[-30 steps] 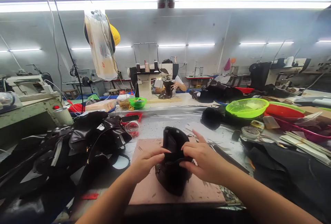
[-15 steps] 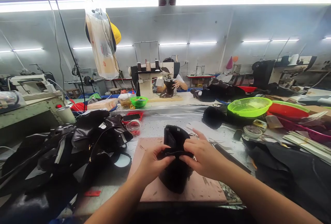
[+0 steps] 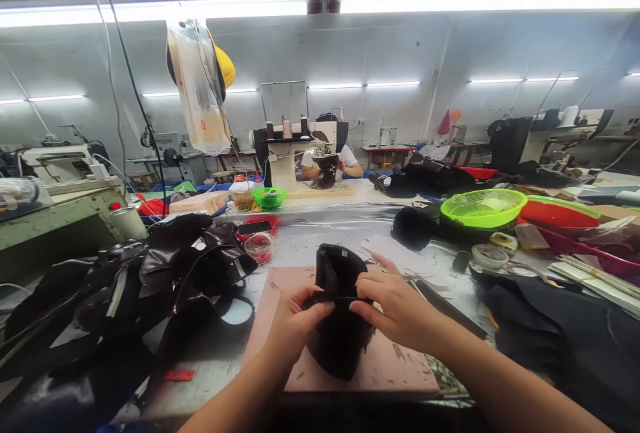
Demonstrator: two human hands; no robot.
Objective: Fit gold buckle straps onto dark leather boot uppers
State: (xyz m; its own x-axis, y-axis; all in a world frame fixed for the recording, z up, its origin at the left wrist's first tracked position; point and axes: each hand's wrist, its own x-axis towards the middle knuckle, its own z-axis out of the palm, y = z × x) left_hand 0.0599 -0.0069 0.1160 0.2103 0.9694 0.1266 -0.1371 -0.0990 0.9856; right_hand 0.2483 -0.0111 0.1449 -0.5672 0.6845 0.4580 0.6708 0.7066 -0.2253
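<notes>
A black leather boot upper point(image 3: 339, 340) stands on a pink cutting board point(image 3: 390, 366) in front of me. My left hand point(image 3: 294, 320) pinches its folded top edge from the left, fingers closed. From the right, my right hand point(image 3: 395, 303) grips the same edge with thumb and fingers, the index finger stretched out behind. Both hands meet at the middle of the piece.
A heap of black leather pieces point(image 3: 125, 286) fills the left of the bench. Green point(image 3: 483, 206) and red point(image 3: 555, 213) baskets, tape rolls and dark fabric point(image 3: 560, 326) lie to the right. Across the table a person point(image 3: 330, 163) works at a sewing machine point(image 3: 287, 150).
My hands have shifted slightly along the top edge of the black piece and drawn closer together. The piece stays on the board.
</notes>
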